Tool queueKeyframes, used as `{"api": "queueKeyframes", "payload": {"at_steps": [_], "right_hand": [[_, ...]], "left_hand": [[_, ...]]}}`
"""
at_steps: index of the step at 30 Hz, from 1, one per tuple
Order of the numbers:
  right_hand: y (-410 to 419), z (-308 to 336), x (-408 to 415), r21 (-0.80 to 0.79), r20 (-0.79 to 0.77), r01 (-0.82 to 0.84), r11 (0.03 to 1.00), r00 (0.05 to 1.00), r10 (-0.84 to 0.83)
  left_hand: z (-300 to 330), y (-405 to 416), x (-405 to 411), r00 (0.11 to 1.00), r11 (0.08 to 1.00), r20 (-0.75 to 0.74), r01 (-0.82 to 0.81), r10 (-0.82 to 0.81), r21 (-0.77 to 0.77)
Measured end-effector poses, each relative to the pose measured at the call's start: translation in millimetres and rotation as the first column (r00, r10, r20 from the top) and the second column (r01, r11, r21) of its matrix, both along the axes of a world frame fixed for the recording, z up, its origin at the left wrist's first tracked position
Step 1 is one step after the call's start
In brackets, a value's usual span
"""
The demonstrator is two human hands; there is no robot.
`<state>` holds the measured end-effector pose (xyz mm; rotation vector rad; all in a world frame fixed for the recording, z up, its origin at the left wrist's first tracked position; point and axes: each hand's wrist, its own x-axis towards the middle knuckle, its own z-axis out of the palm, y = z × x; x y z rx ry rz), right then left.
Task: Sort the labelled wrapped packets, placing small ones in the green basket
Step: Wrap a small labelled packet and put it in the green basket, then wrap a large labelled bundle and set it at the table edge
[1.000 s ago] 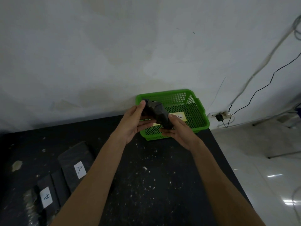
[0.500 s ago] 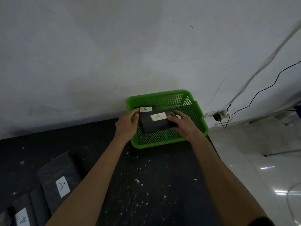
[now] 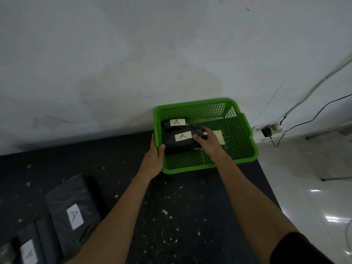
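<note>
A green mesh basket (image 3: 245, 141) stands at the table's far right corner against the wall. Inside it lie two small black wrapped packets with white "A" labels: one at the back (image 3: 176, 122), one in front of it (image 3: 179, 140). My right hand (image 3: 206, 141) grips the right end of the front packet, which rests on the basket floor. My left hand (image 3: 154, 159) holds the basket's left rim, thumb hooked over the edge. A pale paper label (image 3: 219, 137) lies on the basket floor behind my right hand.
Larger black wrapped packets with "A" labels lie at the near left of the dark, speckled table: a big one (image 3: 72, 212) and a smaller one (image 3: 28, 252). The table's right edge drops to a white tiled floor. A wall plug and cables (image 3: 268, 130) sit to the right.
The packet held above the basket by both hands has come down onto the basket floor. My left hand let go of it and moved to the basket's left rim.
</note>
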<state>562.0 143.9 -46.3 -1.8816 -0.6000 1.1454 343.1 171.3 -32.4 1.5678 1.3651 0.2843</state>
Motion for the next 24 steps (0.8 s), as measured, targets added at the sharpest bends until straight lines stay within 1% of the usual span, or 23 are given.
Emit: {"api": "queueKeyframes", "payload": {"at_steps": [2,3,5,7,9,11,13,14,18,20,22,24], "right_hand": [[3.3,-2.1,-1.9,-0.089,0.22,-0.071,0.994,0.971,0.089],[4.5,-2.2,-1.8,-0.103,0.275,-0.08,0.991,0.956,0.106],[5.7,-1.0,-2.1,-0.082,0.293,-0.051,0.995,0.953,0.073],[6.3,-3.3,-2.2,-0.035,0.264,0.018,0.999,0.965,-0.008],[6.4,-6.3,-2.5,-0.032,0.279,0.035,0.999,0.96,-0.024],[6.8,-11.1,-1.8,-0.086,0.355,0.011,0.996,0.934,0.021],[7.2,-15.1,-1.6,-0.167,0.452,-0.018,0.986,0.887,0.093],[7.8,-16.2,-1.7,-0.203,0.475,-0.028,0.979,0.871,0.124],[10.4,-16.3,0.7,-0.262,0.476,-0.053,0.964,0.861,0.177],[8.1,-11.8,0.9,-0.233,0.499,-0.025,0.972,0.855,0.141],[2.3,-3.2,-3.7,-0.15,0.535,0.005,0.989,0.841,0.077],[-4.6,7.9,-16.5,-0.035,0.543,-0.044,0.998,0.838,0.056]], "left_hand": [[-4.0,1.4,-0.9,1.0,1.0,-0.004,-0.004,0.004,0.005],[-6.7,2.2,-1.9,1.0,1.0,-0.002,-0.007,0.007,0.007],[-10.1,2.9,-3.0,1.0,1.0,0.009,-0.007,0.007,0.011],[-10.3,2.1,-2.6,1.0,1.0,0.03,-0.005,0.005,0.014],[-9.6,1.0,-1.3,0.999,1.0,0.048,-0.002,0.002,0.01],[-10.0,0.4,-1.3,0.999,1.0,0.049,0.0,-0.001,0.005],[-11.6,0.6,-2.1,0.999,1.0,0.04,0.0,0.0,0.002],[-11.7,0.9,-2.2,0.999,1.0,0.036,-0.001,0.001,-0.007],[-5.2,2.8,-2.1,1.0,0.999,0.022,0.022,-0.021,-0.043],[-0.8,4.0,-7.2,0.999,0.999,0.021,0.033,-0.032,-0.029],[3.4,1.9,-20.5,0.999,1.0,0.027,0.022,-0.022,-0.001],[7.6,-3.2,-41.0,0.999,0.999,0.042,-0.02,0.019,0.034]]}}
